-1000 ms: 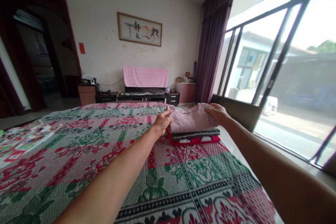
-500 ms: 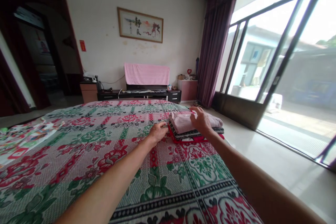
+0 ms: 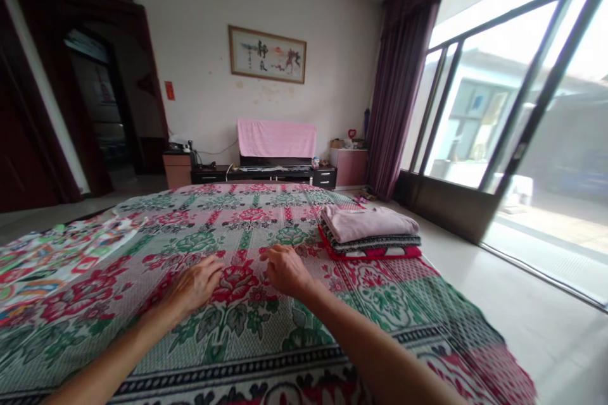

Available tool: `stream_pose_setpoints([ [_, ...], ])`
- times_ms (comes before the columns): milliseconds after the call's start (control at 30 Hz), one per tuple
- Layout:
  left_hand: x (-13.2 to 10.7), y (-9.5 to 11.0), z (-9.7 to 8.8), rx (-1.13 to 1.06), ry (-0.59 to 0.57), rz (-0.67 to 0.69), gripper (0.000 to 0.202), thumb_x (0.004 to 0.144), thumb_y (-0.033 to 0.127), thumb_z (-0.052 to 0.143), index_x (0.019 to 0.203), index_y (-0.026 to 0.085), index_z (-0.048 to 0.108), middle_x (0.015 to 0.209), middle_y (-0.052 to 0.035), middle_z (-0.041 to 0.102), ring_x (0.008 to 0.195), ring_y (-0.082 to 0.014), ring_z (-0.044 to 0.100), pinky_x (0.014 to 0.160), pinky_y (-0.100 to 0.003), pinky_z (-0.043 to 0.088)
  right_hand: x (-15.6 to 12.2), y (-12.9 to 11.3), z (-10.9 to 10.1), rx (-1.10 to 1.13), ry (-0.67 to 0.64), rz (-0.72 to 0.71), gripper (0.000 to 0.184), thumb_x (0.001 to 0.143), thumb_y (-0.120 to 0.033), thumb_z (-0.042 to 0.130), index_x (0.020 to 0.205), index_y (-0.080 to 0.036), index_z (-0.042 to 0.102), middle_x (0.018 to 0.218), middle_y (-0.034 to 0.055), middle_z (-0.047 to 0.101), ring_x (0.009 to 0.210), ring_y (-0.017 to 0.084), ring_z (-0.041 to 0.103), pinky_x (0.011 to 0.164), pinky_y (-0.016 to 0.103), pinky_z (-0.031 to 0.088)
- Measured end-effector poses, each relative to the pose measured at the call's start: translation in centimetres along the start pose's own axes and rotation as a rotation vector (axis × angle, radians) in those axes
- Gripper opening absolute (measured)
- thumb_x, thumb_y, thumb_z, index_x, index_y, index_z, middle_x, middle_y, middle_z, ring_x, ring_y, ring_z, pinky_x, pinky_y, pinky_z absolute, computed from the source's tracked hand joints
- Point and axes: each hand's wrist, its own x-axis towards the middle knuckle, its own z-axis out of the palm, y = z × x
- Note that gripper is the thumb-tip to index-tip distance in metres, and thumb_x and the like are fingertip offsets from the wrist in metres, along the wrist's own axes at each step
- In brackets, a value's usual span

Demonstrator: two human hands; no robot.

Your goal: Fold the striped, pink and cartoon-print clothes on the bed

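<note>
**Hands empty on bedspread; folded pile set apart at 2 o'clock**

Found left hand (image 3: 197, 285) palm-down on the floral bedspread (image 3: 304, 323), fingers loosely spread, gripping nothing. Found right hand (image 3: 285, 269) just beside it at 3 o'clock, likewise flat, fingers slightly curled, nothing in its hold. Judged both to lie flat because the bed takes their weight; saw no fold of cloth pinched.

Located folded pile (image 3: 373, 237) at 2 o'clock from right hand, apart from it, near the bed's window-side edge. Recorded pink top (image 3: 370, 223) uppermost, dark patterned piece (image 3: 380, 242) under it, red piece (image 3: 384, 253) lowest. Judged edges squared and the widest piece at the bottom, hence a steady pile, lying off the middle of the bed.

Noted colourful printed cloth (image 3: 47, 256) spread at 9 o'clock from left hand, well apart.
</note>
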Motion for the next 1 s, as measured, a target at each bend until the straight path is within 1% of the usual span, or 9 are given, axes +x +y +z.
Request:
stream_pose_setpoints([
  [133, -2.3, -4.3, -1.9, 0.079, 0.055, -0.079, 0.041, 0.075, 0.044, 0.041, 0.094, 0.024, 0.072, 0.113, -0.0063, 0.067, 0.11, -0.0239, 0.059, 0.1, -0.035, 0.042, 1.7, -3.2, 2.7, 0.025, -0.091, -0.001, 0.028, 0.074, -0.013, 0.048, 0.093, -0.02, 0.068, 0.091, 0.0064, 0.068, 0.087, 0.018, 0.061, 0.079, 0.027, 0.043],
  [233, -3.5, -5.6, -2.8, 0.138, 0.062, -0.121, 0.043, 0.077, 0.042, 0.04, 0.1, 0.023, 0.07, 0.119, -0.0065, 0.064, 0.112, -0.0235, 0.057, 0.103, -0.035, 0.04, 2.9, -4.8, 4.5, 0.067, -0.12, 0.051, 0.026, 0.074, -0.014, 0.05, 0.089, -0.021, 0.07, 0.089, 0.0065, 0.069, 0.087, 0.019, 0.061, 0.078, 0.026, 0.043],
  [300, -4.0, -5.4, -3.2, 0.168, 0.057, -0.128, 0.043, 0.079, 0.039, 0.039, 0.104, 0.022, 0.069, 0.121, -0.0065, 0.063, 0.113, -0.0231, 0.057, 0.103, -0.035, 0.04, 3.4, -5.4, 5.5, 0.089, -0.087, 0.119, 0.025, 0.073, -0.013, 0.05, 0.084, -0.02, 0.071, 0.088, 0.007, 0.069, 0.086, 0.019, 0.061, 0.077, 0.026, 0.043],
  [400, -4.2, -4.0, -3.9, 0.197, 0.043, -0.129, 0.04, 0.082, 0.035, 0.039, 0.108, 0.022, 0.068, 0.122, -0.0065, 0.062, 0.113, -0.022, 0.057, 0.103, -0.033, 0.04, 3.7, -5.5, 6.3, 0.126, 0.013, 0.198, 0.028, 0.07, -0.007, 0.046, 0.077, -0.02, 0.07, 0.085, 0.0072, 0.069, 0.083, 0.018, 0.06, 0.077, 0.026, 0.042],
  [500, -4.2, -2.6, -4.6, 0.212, 0.007, -0.126, 0.039, 0.085, 0.029, 0.038, 0.11, 0.018, 0.067, 0.122, -0.0095, 0.061, 0.112, -0.0213, 0.056, 0.101, -0.033, 0.04, 3.7, -5.0, 6.5, 0.178, 0.076, 0.163, 0.027, 0.068, -0.006, 0.046, 0.072, -0.021, 0.068, 0.081, 0.0059, 0.068, 0.081, 0.018, 0.06, 0.076, 0.026, 0.041],
  [633, -4.0, -1.9, -5.1, 0.213, -0.01, -0.112, 0.035, 0.085, 0.024, 0.04, 0.107, 0.019, 0.067, 0.113, -0.0094, 0.064, 0.103, -0.0207, 0.059, 0.094, -0.032, 0.043, 3.7, -4.5, 6.4, 0.251, 0.088, 0.133, 0.025, 0.068, -0.009, 0.045, 0.069, -0.021, 0.067, 0.078, 0.0055, 0.067, 0.076, 0.018, 0.059, 0.073, 0.026, 0.043],
  [833, -4.2, -1.4, -5.5, 0.241, 0.013, -0.089, 0.029, 0.085, 0.021, 0.041, 0.094, 0.018, 0.068, 0.095, -0.0092, 0.064, 0.089, -0.0194, 0.059, 0.084, -0.031, 0.044, 3.8, -4.2, 6.5, 0.194, 0.07, 0.105, 0.024, 0.07, -0.011, 0.043, 0.069, -0.02, 0.066, 0.079, 0.0051, 0.066, 0.076, 0.018, 0.059, 0.074, 0.026, 0.043],
  [933, -4.1, -1.4, -5.2, 0.258, 0.008, -0.095, 0.027, 0.085, 0.022, 0.041, 0.091, 0.019, 0.068, 0.094, -0.007, 0.063, 0.088, -0.0176, 0.058, 0.083, -0.029, 0.044, 3.8, -4.1, 6.6, 0.154, 0.069, 0.103, 0.024, 0.071, -0.013, 0.042, 0.07, -0.019, 0.066, 0.079, 0.0048, 0.066, 0.076, 0.018, 0.06, 0.074, 0.026, 0.043],
  [1000, -3.9, -1.8, -5.3, 0.264, 0.004, -0.122, 0.027, 0.085, 0.024, 0.042, 0.094, 0.02, 0.068, 0.095, -0.006, 0.064, 0.09, -0.0171, 0.058, 0.085, -0.028, 0.043, 3.8, -4.0, 6.7, 0.146, 0.064, 0.112, 0.025, 0.071, -0.015, 0.042, 0.071, -0.02, 0.066, 0.08, 0.0042, 0.067, 0.076, 0.017, 0.06, 0.073, 0.026, 0.043],
])
